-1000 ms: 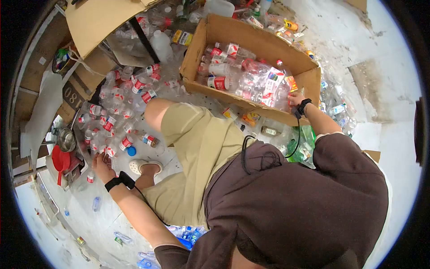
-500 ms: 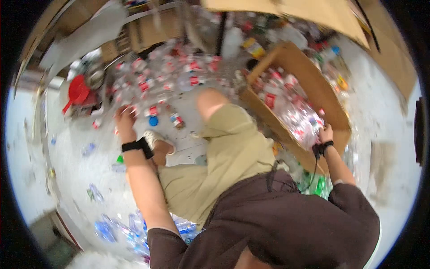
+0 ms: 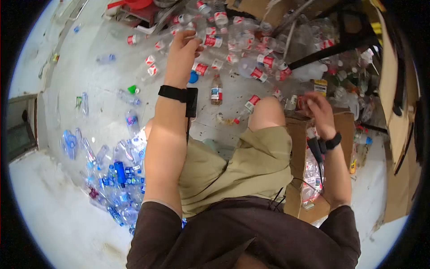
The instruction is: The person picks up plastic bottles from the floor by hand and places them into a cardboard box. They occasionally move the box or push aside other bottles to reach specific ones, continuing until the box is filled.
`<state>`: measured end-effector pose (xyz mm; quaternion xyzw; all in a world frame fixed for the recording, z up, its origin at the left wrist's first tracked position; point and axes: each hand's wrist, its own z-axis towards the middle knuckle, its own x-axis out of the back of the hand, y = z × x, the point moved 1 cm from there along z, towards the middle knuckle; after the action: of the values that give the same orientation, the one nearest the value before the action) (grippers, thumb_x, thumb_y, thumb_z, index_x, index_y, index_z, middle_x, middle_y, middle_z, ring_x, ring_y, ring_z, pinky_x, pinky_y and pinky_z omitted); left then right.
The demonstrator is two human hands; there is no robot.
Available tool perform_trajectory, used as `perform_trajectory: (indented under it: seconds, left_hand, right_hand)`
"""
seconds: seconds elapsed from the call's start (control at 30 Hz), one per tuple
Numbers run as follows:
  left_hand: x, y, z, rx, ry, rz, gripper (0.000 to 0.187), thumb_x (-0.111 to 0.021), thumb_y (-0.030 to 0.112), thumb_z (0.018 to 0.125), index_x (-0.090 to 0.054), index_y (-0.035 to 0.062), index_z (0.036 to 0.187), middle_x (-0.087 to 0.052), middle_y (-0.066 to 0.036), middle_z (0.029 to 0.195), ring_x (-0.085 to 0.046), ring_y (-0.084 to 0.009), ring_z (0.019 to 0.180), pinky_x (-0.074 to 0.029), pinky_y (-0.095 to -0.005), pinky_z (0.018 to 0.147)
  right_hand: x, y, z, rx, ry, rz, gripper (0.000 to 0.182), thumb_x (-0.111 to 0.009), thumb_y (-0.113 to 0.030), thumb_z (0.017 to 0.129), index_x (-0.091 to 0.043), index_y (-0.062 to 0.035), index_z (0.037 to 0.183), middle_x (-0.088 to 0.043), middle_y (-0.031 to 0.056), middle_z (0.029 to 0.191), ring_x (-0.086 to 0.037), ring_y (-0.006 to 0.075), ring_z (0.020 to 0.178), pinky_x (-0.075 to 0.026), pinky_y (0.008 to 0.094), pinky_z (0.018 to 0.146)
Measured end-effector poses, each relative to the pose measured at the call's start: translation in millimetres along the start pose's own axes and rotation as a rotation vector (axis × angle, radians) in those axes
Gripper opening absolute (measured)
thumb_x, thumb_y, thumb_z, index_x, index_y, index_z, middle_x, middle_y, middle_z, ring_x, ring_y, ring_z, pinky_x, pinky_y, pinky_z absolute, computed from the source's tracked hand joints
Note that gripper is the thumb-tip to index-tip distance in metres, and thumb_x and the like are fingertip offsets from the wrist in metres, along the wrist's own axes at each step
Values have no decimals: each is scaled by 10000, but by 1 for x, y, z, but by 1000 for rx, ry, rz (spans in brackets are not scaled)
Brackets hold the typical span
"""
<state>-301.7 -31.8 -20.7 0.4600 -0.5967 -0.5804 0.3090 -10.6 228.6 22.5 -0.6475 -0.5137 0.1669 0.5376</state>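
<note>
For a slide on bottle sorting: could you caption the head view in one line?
Person crouched on the floor, left hand reaching into red-labelled plastic bottles, right hand above a cardboard box.

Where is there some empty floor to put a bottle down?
Bare floor lies left of the left hand, between the red-label bottle pile and the blue bottle heap; only a few stray bottles dot it. A small patch sits by the brown bottle. Near the right hand and cardboard box, it is crowded.

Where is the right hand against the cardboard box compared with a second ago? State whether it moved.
Yes. The right hand has come off the bottles inside the cardboard box and is now at the box's end beside the knee, toward the floor pile.
</note>
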Motion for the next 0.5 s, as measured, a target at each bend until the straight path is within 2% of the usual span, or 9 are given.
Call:
perform_trajectory:
  seconds: [0.03, 0.17, 0.3, 0.37, 0.43, 0.5]
  left_hand:
    - [3, 1, 4, 15, 18, 3, 313, -531, 149, 822, -487, 9, 1100, -614, -86, 944, -570, -132, 779, -435, -249, 677]
    - [16, 4, 20, 21, 61, -12, 342, -520, 154, 818, -480, 2, 1121, -609, -96, 967, -579, -154, 813, -440, -262, 710]
    - [35, 3, 32, 34, 77, 31, 342, -503, 129, 823, -478, -2, 1139, -605, -111, 974, -576, -163, 831, -446, -267, 733]
    - [41, 5, 32, 73, 140, -43, 329, -488, 111, 824, -482, -11, 1130, -604, -120, 976, -573, -163, 829, -446, -261, 733]
    - [38, 8, 34, 84, 147, -23, 326, -475, 99, 824, -483, -19, 1127, -603, -126, 976, -572, -162, 826, -445, -259, 735]
    - [35, 11, 36, 80, 153, -16, 327, -470, 93, 821, -484, -25, 1126, -603, -123, 972, -572, -162, 825, -442, -256, 735]
  right_hand:
    - [-10, -3, 27, 66, -73, -62, 231, -503, -118, 877, -536, -47, 1094, -586, 7, 925, -500, 61, 715, -410, 198, 597]
    - [-72, -9, 125, -12, -349, 19, 251, -530, -145, 861, -541, -53, 1094, -578, 7, 875, -507, 70, 698, -424, 202, 603]
    - [-138, 24, 213, -6, -646, -270, 323, -560, -209, 819, -538, -64, 1107, -563, 24, 826, -519, 80, 699, -431, 217, 553]
    - [-176, 44, 242, -35, -803, -385, 363, -569, -253, 798, -542, -88, 1120, -556, 36, 773, -521, 89, 656, -442, 231, 537]
    - [-214, 75, 279, -92, -1046, -680, 400, -545, -252, 802, -519, -109, 1175, -581, 46, 917, -543, 105, 724, -465, 251, 614]
    - [-251, 89, 293, -79, -1114, -765, 416, -551, -269, 795, -520, -119, 1182, -588, 59, 916, -546, 120, 680, -471, 262, 602]
